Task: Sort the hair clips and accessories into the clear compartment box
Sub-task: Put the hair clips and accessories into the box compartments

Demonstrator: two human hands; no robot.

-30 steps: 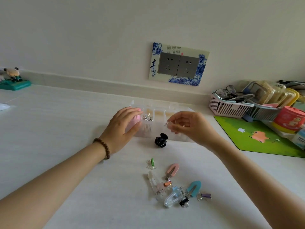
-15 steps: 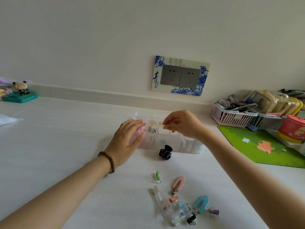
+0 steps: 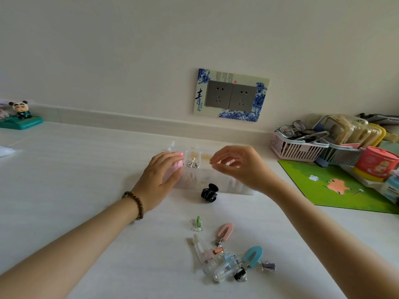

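Note:
The clear compartment box [image 3: 226, 186] lies on the white table against the back ledge. My left hand [image 3: 159, 180] holds its left end, fingers on top and thumb on the front wall. One compartment holds small silver pieces [image 3: 192, 164]. My right hand [image 3: 239, 167] hovers over the box's middle with fingers curled and apart, and I see nothing in it. A black claw clip [image 3: 209, 193] sits just in front of the box. Nearer me lie a green clip [image 3: 197, 223], a pink clip [image 3: 224, 233], a blue clip [image 3: 252, 255], a clear clip [image 3: 224, 269] and a purple clip [image 3: 268, 266].
A pink basket [image 3: 295, 147] with glasses stands at the right against the wall, beside stacked packets and a red tin [image 3: 376, 164]. A green mat [image 3: 336, 186] lies right of the box. A panda figure [image 3: 20, 115] stands far left. A wall outlet [image 3: 232, 96] is above the box.
My right hand was pinched over the box's back row; its fingers have now spread apart above the box. My left hand has stayed on the box's left end.

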